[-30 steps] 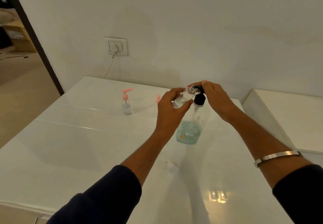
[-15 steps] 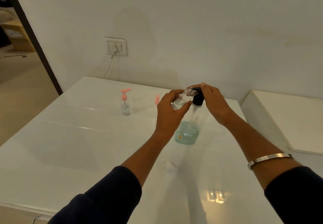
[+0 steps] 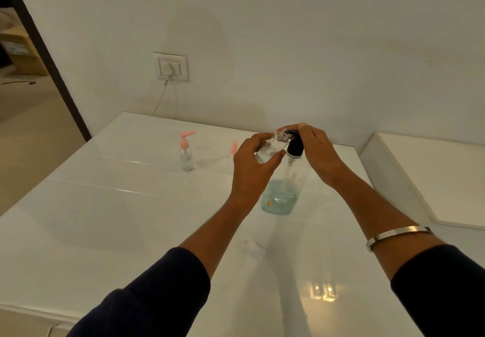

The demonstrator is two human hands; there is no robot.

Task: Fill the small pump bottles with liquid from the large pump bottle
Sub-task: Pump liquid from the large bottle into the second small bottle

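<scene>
The large pump bottle stands upright on the white table, clear, with pale blue liquid in its lower part and a black pump head. My right hand curls over that pump head from the right, forefinger on top. My left hand grips a small clear bottle without a pump, tilted, its open mouth against the black nozzle. A second small bottle with a pink pump stands to the left.
A loose pink pump shows behind my left hand. A small clear spot lies on the table near my forearm. The wall socket has a cable hanging down. A second white surface adjoins on the right, and a doorway opens on the left.
Both hands keep nearly the same pose at the pump head, the small bottle still at the nozzle. The view has shifted slightly.
</scene>
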